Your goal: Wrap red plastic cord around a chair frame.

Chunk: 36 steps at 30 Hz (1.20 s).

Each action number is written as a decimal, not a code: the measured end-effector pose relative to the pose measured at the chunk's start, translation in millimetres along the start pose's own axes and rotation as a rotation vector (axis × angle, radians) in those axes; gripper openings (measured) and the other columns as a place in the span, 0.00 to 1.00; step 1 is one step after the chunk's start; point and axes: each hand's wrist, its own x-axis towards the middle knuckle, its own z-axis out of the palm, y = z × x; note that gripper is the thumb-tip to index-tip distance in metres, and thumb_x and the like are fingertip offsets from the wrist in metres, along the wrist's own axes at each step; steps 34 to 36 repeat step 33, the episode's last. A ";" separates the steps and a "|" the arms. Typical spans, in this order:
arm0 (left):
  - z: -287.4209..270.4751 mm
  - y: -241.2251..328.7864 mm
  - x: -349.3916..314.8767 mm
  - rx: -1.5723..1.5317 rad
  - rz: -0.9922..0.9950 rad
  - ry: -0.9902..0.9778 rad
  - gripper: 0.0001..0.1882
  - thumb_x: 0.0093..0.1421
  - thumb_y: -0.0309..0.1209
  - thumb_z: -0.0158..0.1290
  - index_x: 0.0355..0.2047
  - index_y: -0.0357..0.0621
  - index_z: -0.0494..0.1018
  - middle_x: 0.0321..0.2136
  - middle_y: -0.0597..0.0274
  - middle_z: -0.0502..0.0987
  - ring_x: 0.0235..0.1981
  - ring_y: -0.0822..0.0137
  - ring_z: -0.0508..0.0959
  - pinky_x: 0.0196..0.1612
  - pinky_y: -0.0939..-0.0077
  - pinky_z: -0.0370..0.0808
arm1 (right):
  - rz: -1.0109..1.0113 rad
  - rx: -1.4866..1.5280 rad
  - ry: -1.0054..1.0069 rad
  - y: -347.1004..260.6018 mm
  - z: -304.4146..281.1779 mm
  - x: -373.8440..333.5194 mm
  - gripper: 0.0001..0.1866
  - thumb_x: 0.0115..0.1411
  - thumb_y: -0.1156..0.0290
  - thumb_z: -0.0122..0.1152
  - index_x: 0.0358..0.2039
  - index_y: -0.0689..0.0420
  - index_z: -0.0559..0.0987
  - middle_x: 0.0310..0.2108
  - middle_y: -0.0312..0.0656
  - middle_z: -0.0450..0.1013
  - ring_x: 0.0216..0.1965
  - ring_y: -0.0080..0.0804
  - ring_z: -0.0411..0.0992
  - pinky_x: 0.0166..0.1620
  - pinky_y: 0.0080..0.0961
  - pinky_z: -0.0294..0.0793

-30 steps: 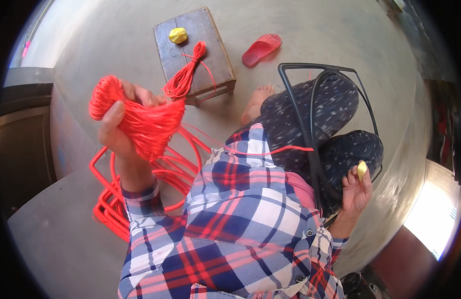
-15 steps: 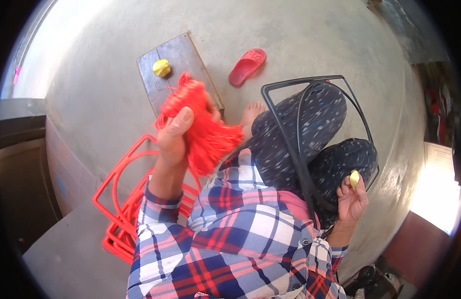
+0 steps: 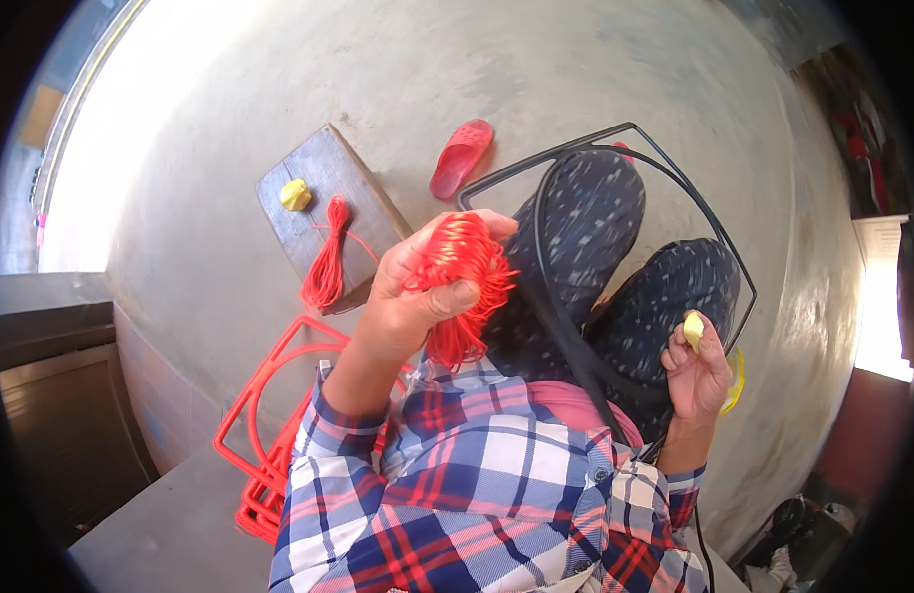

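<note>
My left hand (image 3: 417,296) is wrapped round a thick bundle of red cord (image 3: 465,272), thumb across the near side, held up before my chest. Between the fingertips of my right hand (image 3: 696,374) is a small pale yellow piece (image 3: 693,331), its material unclear. A black frame (image 3: 548,212) of bent tubing lies across my lap and knees. On a low wooden board (image 3: 323,158) in front sits a yellow lump (image 3: 296,195). A thinner hank of red cord (image 3: 326,262) lies at that board's near edge, a loose strand running toward my left hand.
Red frames (image 3: 269,415) are piled by my left side. A red clog (image 3: 462,158) lies on the concrete floor (image 3: 575,69) beyond the board. A yellow round object (image 3: 737,381) shows partly behind my right hand. Dark cabinet doors (image 3: 71,425) stand at far left.
My left hand has brought the cord bundle rightward, nearer my lap. A separate red hank now shows on the board. My right hand still pinches the yellow piece; the whole view has shifted.
</note>
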 end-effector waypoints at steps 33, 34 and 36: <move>96.7 -131.1 46.3 0.078 -0.624 -0.270 0.31 0.56 0.39 0.59 0.55 0.33 0.65 0.45 0.51 0.75 0.45 0.60 0.78 0.51 0.69 0.74 | -0.065 0.158 -0.347 30.1 -6.8 -4.6 0.18 0.52 0.77 0.58 0.45 0.59 0.74 0.36 0.33 0.73 0.32 0.19 0.70 0.35 0.15 0.69; 96.7 -131.1 46.3 0.078 -0.624 -0.270 0.31 0.56 0.39 0.59 0.55 0.33 0.65 0.45 0.51 0.75 0.45 0.60 0.78 0.51 0.69 0.74 | -0.065 0.158 -0.347 30.1 -6.8 -4.6 0.18 0.52 0.77 0.58 0.45 0.59 0.74 0.36 0.33 0.73 0.32 0.19 0.70 0.35 0.15 0.69; 96.7 -131.1 46.3 0.078 -0.624 -0.270 0.31 0.56 0.39 0.59 0.55 0.33 0.65 0.45 0.51 0.75 0.45 0.60 0.78 0.51 0.69 0.74 | -0.065 0.158 -0.347 30.1 -6.8 -4.6 0.18 0.52 0.77 0.58 0.45 0.59 0.74 0.36 0.33 0.73 0.32 0.19 0.70 0.35 0.15 0.69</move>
